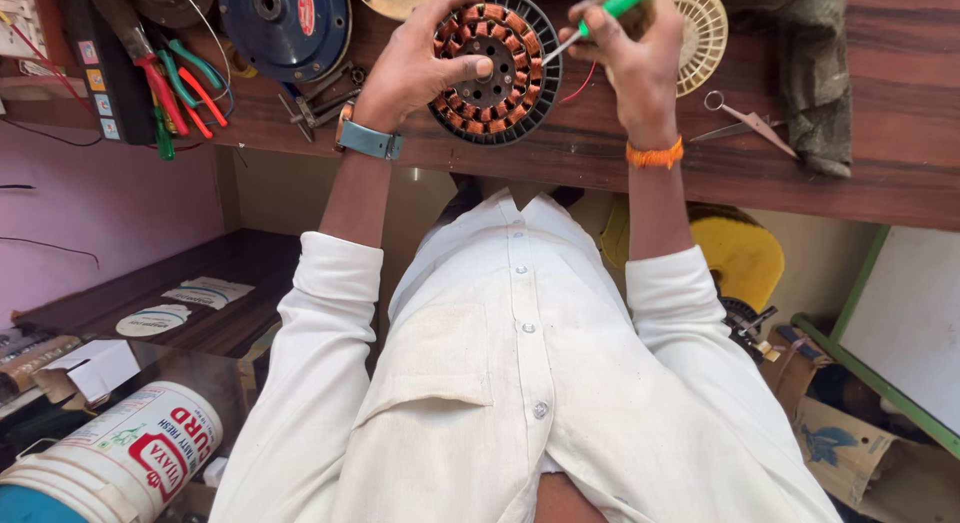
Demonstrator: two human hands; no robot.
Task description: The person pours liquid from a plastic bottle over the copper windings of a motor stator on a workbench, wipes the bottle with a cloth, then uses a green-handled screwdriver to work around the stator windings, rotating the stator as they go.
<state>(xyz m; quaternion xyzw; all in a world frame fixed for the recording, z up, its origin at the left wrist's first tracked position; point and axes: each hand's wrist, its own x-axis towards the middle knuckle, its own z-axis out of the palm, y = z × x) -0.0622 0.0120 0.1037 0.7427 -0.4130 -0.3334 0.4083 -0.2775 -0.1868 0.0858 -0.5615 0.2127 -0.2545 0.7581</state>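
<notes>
A person in a white buttoned shirt works at a dark wooden bench (pixel 880 173), seen from above. The left hand (pixel 420 58), with a teal watch at the wrist, is closed over the rim of a round black motor stator with copper windings (pixel 497 73), which lies flat close to the bench's front edge. The right hand (pixel 635 58), wearing an orange thread band, grips a green-handled screwdriver (pixel 610 8) whose tip touches the stator's right side. A cream slotted fan disc (pixel 705 33) sits just beside that hand; small scissors (pixel 745 123) lie farther right, with bare wood around them. Red and green pliers (pixel 180 93) crowd the bench's left end.
</notes>
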